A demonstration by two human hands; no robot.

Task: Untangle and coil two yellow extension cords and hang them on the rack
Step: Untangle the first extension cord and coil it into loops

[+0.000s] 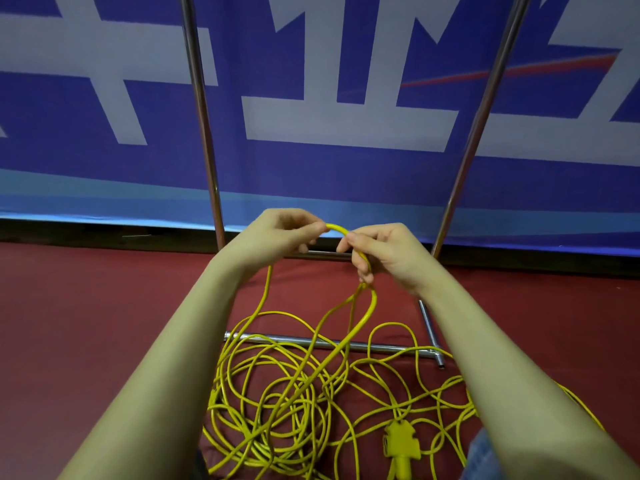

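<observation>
Still early in the untangling, I'd say. My left hand [291, 230] and right hand [381, 254] both pinch a short arch of the yellow cord [337, 228], held up in front of the chrome rack [204, 133]. The rest is a loose, springy tangle [294, 393] on the red floor [86, 306], with a chunky plug [401, 441] in it. Next I'd probably feed the cord along to find which loop is free.

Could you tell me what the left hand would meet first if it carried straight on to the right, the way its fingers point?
Probably the right hand: the left hand faces it along the yellow cord both pinch.
</observation>
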